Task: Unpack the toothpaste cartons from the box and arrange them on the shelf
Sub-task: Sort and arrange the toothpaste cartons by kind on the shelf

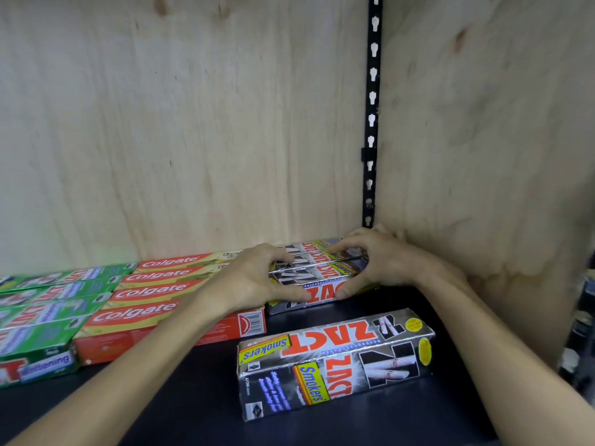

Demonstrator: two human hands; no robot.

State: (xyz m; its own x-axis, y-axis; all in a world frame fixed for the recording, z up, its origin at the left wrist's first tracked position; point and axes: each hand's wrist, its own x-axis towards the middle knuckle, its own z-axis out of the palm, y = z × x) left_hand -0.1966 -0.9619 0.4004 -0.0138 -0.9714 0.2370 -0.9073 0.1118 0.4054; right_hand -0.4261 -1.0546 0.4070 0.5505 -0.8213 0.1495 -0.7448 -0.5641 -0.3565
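Zact Smokers cartons [317, 275] lie side to side in the back right corner, and the left hand [257, 278] and right hand [383, 262] pinch their ends. One loose Zact carton [335, 358] lies in front, nearer the right hand.

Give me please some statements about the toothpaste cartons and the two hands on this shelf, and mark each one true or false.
1. Both hands rest on the silver Zact cartons at the back. True: the left hand and right hand grip that group from either side.
2. The red Colgate cartons lie to the right of the silver group. False: they lie to its left.
3. One silver Zact pack lies apart at the front, untouched. True.
4. The green cartons stand upright. False: they lie flat in rows.
5. The shelf surface is light wood. False: it is dark; the back wall is light wood.
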